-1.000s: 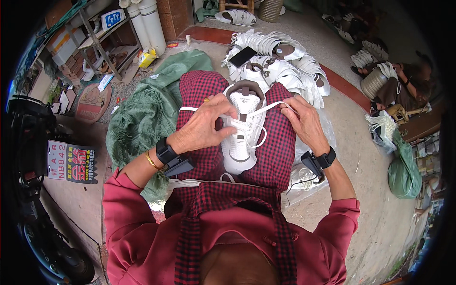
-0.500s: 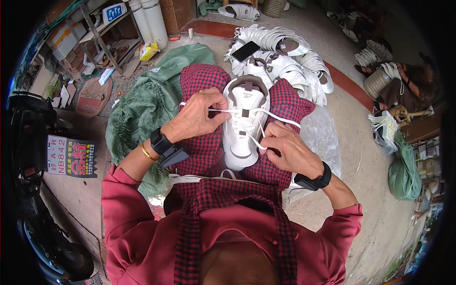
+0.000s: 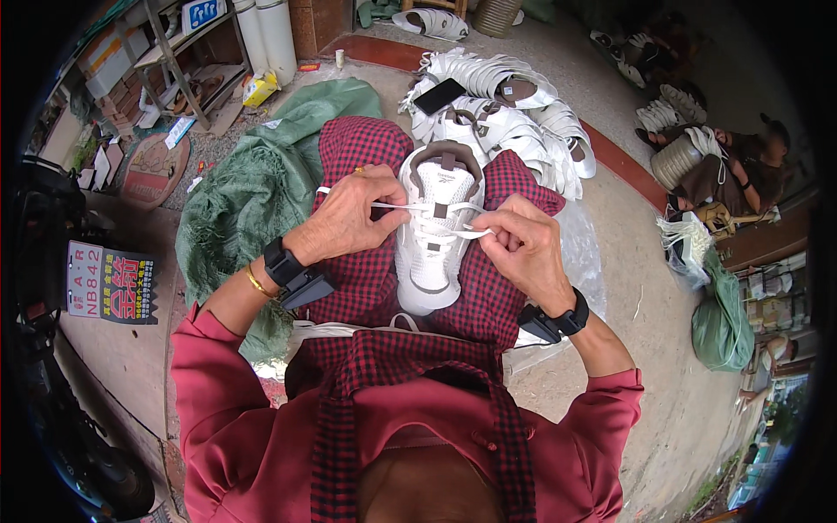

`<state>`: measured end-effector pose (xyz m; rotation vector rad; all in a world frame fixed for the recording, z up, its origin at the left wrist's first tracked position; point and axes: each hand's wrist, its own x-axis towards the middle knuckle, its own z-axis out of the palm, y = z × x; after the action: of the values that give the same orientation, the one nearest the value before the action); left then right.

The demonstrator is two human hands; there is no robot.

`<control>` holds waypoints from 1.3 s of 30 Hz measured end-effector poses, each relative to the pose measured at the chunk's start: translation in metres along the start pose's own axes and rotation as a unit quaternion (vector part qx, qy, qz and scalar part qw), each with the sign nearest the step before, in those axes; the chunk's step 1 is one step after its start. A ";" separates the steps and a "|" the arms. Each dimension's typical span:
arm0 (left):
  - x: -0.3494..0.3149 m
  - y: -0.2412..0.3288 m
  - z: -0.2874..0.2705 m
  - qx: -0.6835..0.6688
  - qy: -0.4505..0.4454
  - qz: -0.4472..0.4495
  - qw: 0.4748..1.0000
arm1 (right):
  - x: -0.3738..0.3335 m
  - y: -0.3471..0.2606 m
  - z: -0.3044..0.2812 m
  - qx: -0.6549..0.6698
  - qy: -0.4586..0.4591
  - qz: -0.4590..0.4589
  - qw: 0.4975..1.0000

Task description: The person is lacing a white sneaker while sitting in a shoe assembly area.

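On my lap, between my thighs, lies a white mesh shoe upper (image 3: 429, 261) with a brown collar lining and its toe toward me. White shoelace (image 3: 453, 231) runs across the tongue through the eyelets. My left hand (image 3: 357, 209) pinches a lace end at the shoe's left side, pulled out sideways. My right hand (image 3: 525, 240) is closed on the other part of the lace just right of the tongue, thumb and forefinger pressed together. Red-and-black checked cloth (image 3: 362, 270) covers my thighs under the shoe.
A pile of white shoe uppers (image 3: 488, 122) lies beyond my knees, with a black phone (image 3: 439, 96) on it. Green woven sacking (image 3: 235, 209) lies at my left, clear plastic (image 3: 580, 261) at my right. A seated person (image 3: 741, 170) is at the far right; a metal shelf (image 3: 179, 65) stands far left.
My right hand has moved up toward the eyelets, drawing its lace close to the tongue. My left hand keeps its pinch. The whole view has shifted slightly.
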<state>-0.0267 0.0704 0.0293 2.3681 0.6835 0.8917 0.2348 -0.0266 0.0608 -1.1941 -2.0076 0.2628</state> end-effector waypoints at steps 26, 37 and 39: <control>-0.003 0.047 0.008 -0.159 -0.114 -0.011 0.981 | 0.000 -0.014 -0.002 0.086 -0.143 0.019 0.986; 0.000 0.051 0.018 -0.085 -0.059 0.010 0.995 | -0.007 -0.001 -0.004 0.018 -0.077 0.016 0.997; -0.001 0.047 0.013 0.033 0.071 0.042 0.996 | -0.011 0.003 -0.005 -0.005 -0.039 0.002 0.999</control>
<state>-0.0054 0.0309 0.0492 2.4241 0.6814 1.0973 0.2427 -0.0347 0.0569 -1.2118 -2.0756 0.3049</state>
